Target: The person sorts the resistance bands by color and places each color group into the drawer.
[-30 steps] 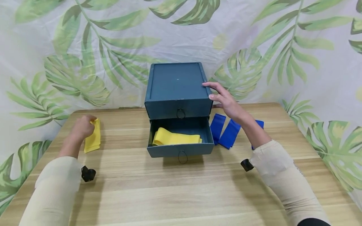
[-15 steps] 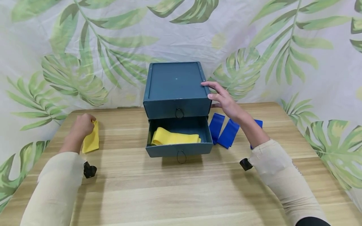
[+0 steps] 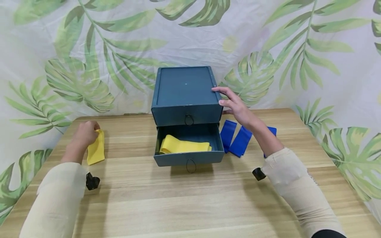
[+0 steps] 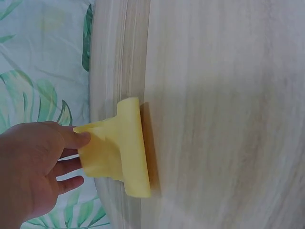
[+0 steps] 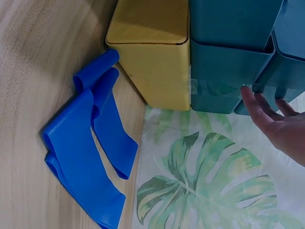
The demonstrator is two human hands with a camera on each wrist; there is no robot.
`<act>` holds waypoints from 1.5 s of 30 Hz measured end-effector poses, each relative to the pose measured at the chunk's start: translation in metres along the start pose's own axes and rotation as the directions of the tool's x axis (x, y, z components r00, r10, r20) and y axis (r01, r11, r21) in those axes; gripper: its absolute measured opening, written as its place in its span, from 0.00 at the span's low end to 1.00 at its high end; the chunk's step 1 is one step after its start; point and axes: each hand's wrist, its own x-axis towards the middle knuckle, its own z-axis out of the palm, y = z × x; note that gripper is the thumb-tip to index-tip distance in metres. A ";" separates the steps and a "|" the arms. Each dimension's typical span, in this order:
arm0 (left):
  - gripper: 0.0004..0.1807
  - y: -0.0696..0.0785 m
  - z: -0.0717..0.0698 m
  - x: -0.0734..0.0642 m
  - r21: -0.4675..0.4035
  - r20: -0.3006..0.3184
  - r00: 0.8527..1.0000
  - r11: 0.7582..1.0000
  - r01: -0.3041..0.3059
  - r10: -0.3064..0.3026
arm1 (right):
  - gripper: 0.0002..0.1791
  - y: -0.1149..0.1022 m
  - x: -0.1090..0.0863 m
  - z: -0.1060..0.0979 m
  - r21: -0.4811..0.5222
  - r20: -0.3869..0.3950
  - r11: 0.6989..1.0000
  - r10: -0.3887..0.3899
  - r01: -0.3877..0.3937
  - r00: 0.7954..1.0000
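At the left of the head view my left hand (image 3: pixel 85 134) pinches the far end of a folded yellow elastic band (image 3: pixel 96 148). The left wrist view shows thumb and finger on one end of this band (image 4: pixel 102 151), with its rolled fold near the tabletop. My right hand (image 3: pixel 238 107) rests with spread fingers on the right edge of a dark blue drawer box (image 3: pixel 186 86). Its lower drawer (image 3: pixel 190 159) is pulled out, and another folded yellow band (image 3: pixel 184 145) lies inside. In the right wrist view my right fingertips (image 5: pixel 246 93) touch the box's side.
Several folded blue bands (image 3: pixel 241 141) lie on the wooden table (image 3: pixel 190 205) right of the box, partly behind my right forearm. The right wrist view shows a yellow lower box section (image 5: pixel 147 71) beside them. A leaf-patterned cloth (image 3: pixel 134 49) hangs behind the table.
My left hand has shifted slightly, and the yellow band in it has swung a little toward me. The right hand stays on the box, and the drawer has not moved.
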 end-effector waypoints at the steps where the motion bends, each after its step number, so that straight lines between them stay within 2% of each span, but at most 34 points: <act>1: 0.15 0.000 -0.001 -0.001 -0.004 0.004 1.000 1.000 0.002 -0.002 | 0.32 0.000 0.000 0.000 -0.001 0.001 1.000 0.000 0.000 1.000; 4: 0.15 -0.001 -0.003 -0.002 -0.008 0.005 1.000 1.000 0.012 -0.012 | 0.32 0.001 0.000 0.001 0.000 0.002 1.000 0.000 0.000 1.000; 8: 0.14 0.003 -0.009 -0.004 -0.005 -0.007 1.000 1.000 -0.007 0.007 | 0.32 0.001 -0.001 0.001 -0.001 -0.003 1.000 0.001 -0.001 1.000; 17: 0.12 0.023 -0.023 -0.012 0.024 -0.092 0.988 0.992 -0.124 0.126 | 0.32 0.003 -0.002 0.000 -0.009 -0.011 1.000 0.003 -0.003 1.000; 23: 0.14 0.035 -0.032 -0.016 -0.047 -0.113 0.974 0.978 -0.201 0.195 | 0.32 0.003 -0.002 0.000 -0.017 -0.014 1.000 0.000 0.000 1.000; 26: 0.14 0.039 -0.036 -0.019 -0.087 -0.128 0.972 0.974 -0.209 0.197 | 0.32 0.003 -0.003 0.001 -0.018 -0.014 1.000 -0.003 0.003 1.000; 33: 0.12 0.052 -0.044 -0.028 -0.106 -0.167 0.967 0.971 -0.214 0.194 | 0.32 0.002 -0.002 0.001 -0.015 -0.012 1.000 -0.012 0.012 1.000; 39: 0.11 0.061 -0.049 -0.034 -0.104 -0.222 0.949 0.962 -0.253 0.226 | 0.32 0.001 -0.002 0.002 -0.013 -0.009 1.000 -0.016 0.016 1.000; 45: 0.11 0.065 -0.051 -0.039 -0.110 -0.250 0.938 0.956 -0.274 0.240 | 0.32 0.002 -0.001 0.002 -0.015 -0.002 1.000 -0.021 0.021 1.000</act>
